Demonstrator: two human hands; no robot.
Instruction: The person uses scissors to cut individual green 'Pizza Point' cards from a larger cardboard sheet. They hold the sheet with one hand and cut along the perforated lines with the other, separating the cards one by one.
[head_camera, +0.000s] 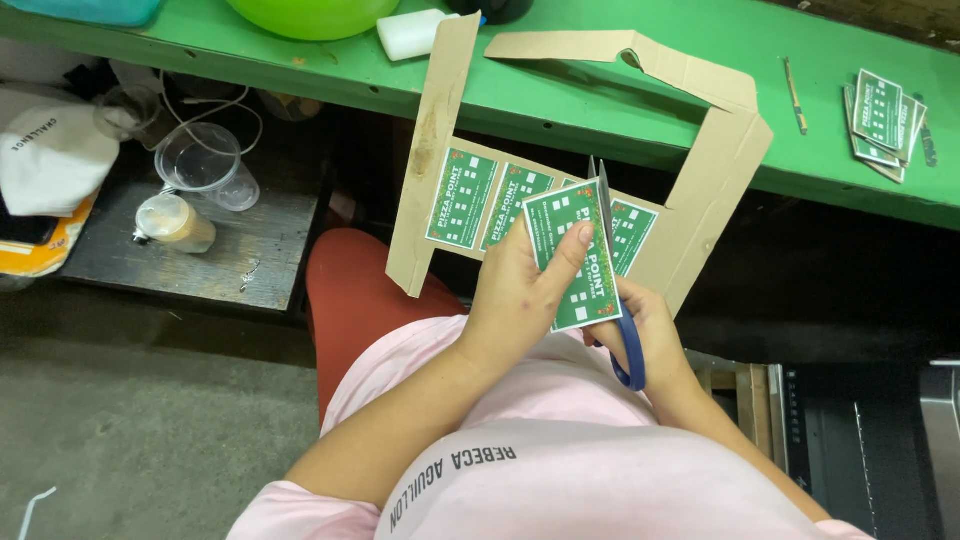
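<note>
Green and long, the workbench (600, 90) runs across the top of the view, and everything else sits around it. Below its left end, on a dark lower shelf (190, 250), lie a white cloth (50, 150), an empty clear cup (205, 160) and a small lidded jar (175, 222) on its side. On the bench's left part rest a lime-green bowl (312, 15) and a white block (412, 33).

Leaning from the bench edge down toward the person's lap is a brown cardboard sheet (435, 150) with its middle cut away, leaving a frame; a strip of green printed cards (490, 200) still hangs across it. In front of that strip, the left hand (520, 295) pinches one cut green card (575, 255), thumb pressed on its face. Just right of it, the right hand (650, 335) is closed through the blue handles of a pair of scissors (615, 290), whose blades rise along the card's right edge.

Farther right on the bench lie a thin pencil (793, 95) and a stack of finished cards (882, 122).
</note>
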